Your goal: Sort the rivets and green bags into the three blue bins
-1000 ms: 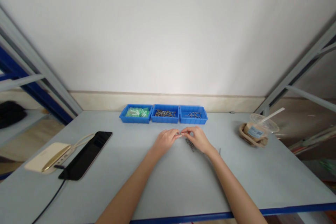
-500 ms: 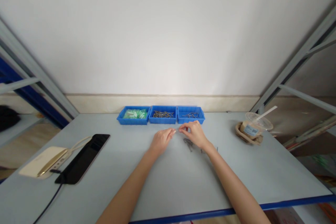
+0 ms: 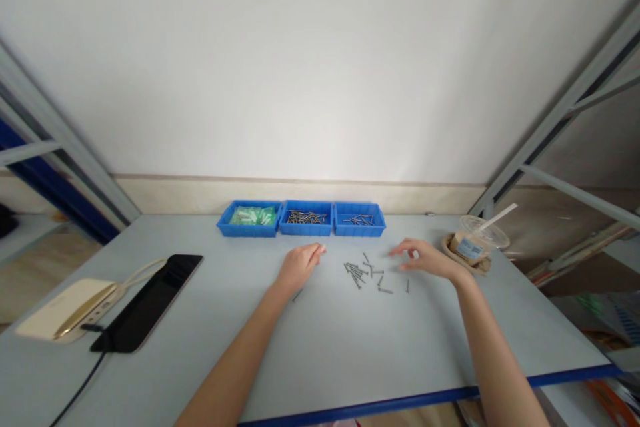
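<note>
Several grey nails [image 3: 367, 273] lie scattered on the pale table [image 3: 320, 347] in front of me. My left hand [image 3: 299, 265] rests on the table just left of them, fingers curled together, and whether it holds anything is hidden. A single nail [image 3: 297, 295] lies by its wrist. My right hand [image 3: 425, 258] hovers to the right of the nails with fingers spread, holding nothing. Three blue bins stand at the back: a left bin [image 3: 249, 219] with green and white plugs, a middle bin [image 3: 306, 219] with screws, and a right bin [image 3: 359, 220] with a few nails.
A black tablet [image 3: 147, 302] and a cream power bank [image 3: 63, 307] with cables lie at the left. A plastic cup with a straw [image 3: 473, 245] stands at the right near my right hand. Grey shelf posts flank the table; its blue front edge [image 3: 400, 403] is close to me.
My hands were together over the nails; now the right hand has swung away to the right and opened, uncovering the scattered nails. The left hand stayed almost in place.
</note>
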{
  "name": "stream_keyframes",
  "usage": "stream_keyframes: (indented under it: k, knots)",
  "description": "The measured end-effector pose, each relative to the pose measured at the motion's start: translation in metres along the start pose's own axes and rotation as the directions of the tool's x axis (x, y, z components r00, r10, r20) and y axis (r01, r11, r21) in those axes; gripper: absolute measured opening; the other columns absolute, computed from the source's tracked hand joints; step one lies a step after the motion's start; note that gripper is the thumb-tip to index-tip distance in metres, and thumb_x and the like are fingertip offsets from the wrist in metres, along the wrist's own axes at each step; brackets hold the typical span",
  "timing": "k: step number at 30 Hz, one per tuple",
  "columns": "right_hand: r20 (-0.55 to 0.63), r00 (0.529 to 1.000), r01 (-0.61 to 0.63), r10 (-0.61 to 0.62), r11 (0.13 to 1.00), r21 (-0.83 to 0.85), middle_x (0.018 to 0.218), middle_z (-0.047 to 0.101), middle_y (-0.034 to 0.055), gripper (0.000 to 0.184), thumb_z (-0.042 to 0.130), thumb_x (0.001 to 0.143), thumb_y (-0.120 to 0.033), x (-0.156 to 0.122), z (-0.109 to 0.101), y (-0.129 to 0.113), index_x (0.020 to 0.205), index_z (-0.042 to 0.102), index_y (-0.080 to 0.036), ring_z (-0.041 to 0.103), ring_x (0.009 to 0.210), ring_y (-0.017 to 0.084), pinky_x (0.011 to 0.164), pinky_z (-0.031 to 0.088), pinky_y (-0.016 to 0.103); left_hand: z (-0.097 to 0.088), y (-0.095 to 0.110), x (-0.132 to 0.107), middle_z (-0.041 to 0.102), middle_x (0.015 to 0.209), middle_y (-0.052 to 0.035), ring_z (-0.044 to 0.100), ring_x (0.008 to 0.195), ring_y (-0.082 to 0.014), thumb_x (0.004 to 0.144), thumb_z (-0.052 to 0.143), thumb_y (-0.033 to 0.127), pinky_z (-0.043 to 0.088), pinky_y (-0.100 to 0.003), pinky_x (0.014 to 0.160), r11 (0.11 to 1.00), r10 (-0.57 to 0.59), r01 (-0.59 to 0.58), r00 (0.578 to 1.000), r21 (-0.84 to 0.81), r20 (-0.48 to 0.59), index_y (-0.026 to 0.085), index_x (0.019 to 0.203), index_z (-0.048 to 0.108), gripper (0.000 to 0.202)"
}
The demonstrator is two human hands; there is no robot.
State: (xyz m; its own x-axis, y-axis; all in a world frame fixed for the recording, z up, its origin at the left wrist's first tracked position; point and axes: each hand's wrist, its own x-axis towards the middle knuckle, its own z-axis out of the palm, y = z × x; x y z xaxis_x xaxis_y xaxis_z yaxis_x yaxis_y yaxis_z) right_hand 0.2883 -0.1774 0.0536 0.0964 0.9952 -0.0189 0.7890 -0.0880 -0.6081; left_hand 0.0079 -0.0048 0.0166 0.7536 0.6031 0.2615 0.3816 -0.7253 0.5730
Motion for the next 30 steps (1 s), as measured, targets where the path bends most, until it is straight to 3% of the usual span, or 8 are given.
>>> stream_keyframes:
  k: [4, 9, 13, 20, 25, 30]
  knots:
    - [0.006, 1.000, -0.023, 0.022, 0.994, 0.105, 0.088, 0.060, 0.0050, 0.017, 0.069, 0.067, -0.033, -0.038, 0.020, 0.025, 0.080, 0.071, -0.021, 0.055, 0.078, 0.018, 0.071, 0.045, 0.030, 0.002, 0.004, 0.001, 0.064, 0.072, -0.0014, 0.060, 0.073, -0.0170, 0.093, 0.026, 0.035, 0.039, -0.024, 0.069, 1.000, 0.022, -0.022, 0.999, 0.005, 0.032, 0.019, 0.082, 0.061, 0.039]
    - [-0.123, 0.988, -0.079, 0.096, 0.987, 0.141, 0.086, 0.061, 0.0057, 0.017, 0.063, 0.072, -0.034, -0.046, 0.034, 0.028, 0.069, 0.068, -0.019, 0.057, 0.082, 0.019, 0.073, 0.043, 0.030, 0.003, 0.005, 0.001, 0.064, 0.072, -0.0010, 0.061, 0.073, -0.0170, 0.093, 0.028, 0.033, 0.039, -0.024, 0.068, 0.999, 0.034, -0.034, 0.999, 0.006, 0.028, 0.019, 0.081, 0.061, 0.037]
    - [-0.230, 0.963, -0.093, 0.140, 0.975, 0.204, 0.072, 0.065, 0.0036, 0.023, 0.057, 0.076, -0.039, -0.025, 0.035, 0.002, 0.076, 0.066, -0.018, 0.057, 0.070, 0.018, 0.065, 0.042, 0.028, 0.005, 0.003, 0.001, 0.066, 0.081, -0.0003, 0.061, 0.071, -0.0154, 0.091, 0.041, 0.034, 0.042, -0.023, 0.067, 0.997, 0.050, -0.049, 0.999, 0.065, -0.012, 0.020, 0.099, 0.059, 0.024]
    - [-0.224, 0.973, 0.014, 0.051, 0.961, 0.277, 0.072, 0.069, 0.0022, 0.017, 0.057, 0.075, -0.031, 0.039, 0.058, -0.065, 0.077, 0.068, -0.018, 0.057, 0.066, 0.015, 0.063, 0.041, 0.025, 0.019, 0.002, -0.002, 0.066, 0.095, -0.0021, 0.062, 0.081, -0.0151, 0.089, 0.049, 0.031, 0.046, -0.025, 0.075, 0.945, 0.278, -0.267, 0.960, 0.191, -0.035, 0.019, 0.111, 0.053, 0.025]
    - [-0.193, 0.981, 0.051, 0.034, 0.907, 0.418, 0.065, 0.067, 0.0020, 0.019, 0.057, 0.076, -0.032, 0.063, 0.083, -0.075, 0.079, 0.068, -0.016, 0.056, 0.058, 0.014, 0.055, 0.041, 0.023, 0.014, 0.000, -0.003, 0.066, 0.091, -0.0027, 0.063, 0.078, -0.0161, 0.091, 0.046, 0.031, 0.046, -0.027, 0.072, 0.907, 0.351, -0.328, 0.935, 0.263, -0.046, 0.017, 0.107, 0.054, 0.023]
    - [-0.195, 0.980, 0.047, 0.034, 0.917, 0.397, 0.064, 0.067, 0.0013, 0.021, 0.055, 0.079, -0.031, 0.060, 0.096, -0.073, 0.079, 0.069, -0.016, 0.052, 0.050, 0.011, 0.052, 0.040, 0.023, 0.012, 0.001, -0.003, 0.066, 0.083, -0.0019, 0.062, 0.076, -0.0167, 0.093, 0.041, 0.028, 0.045, -0.027, 0.070, 0.877, 0.382, -0.364, 0.924, 0.314, 0.005, 0.017, 0.094, 0.058, 0.020]
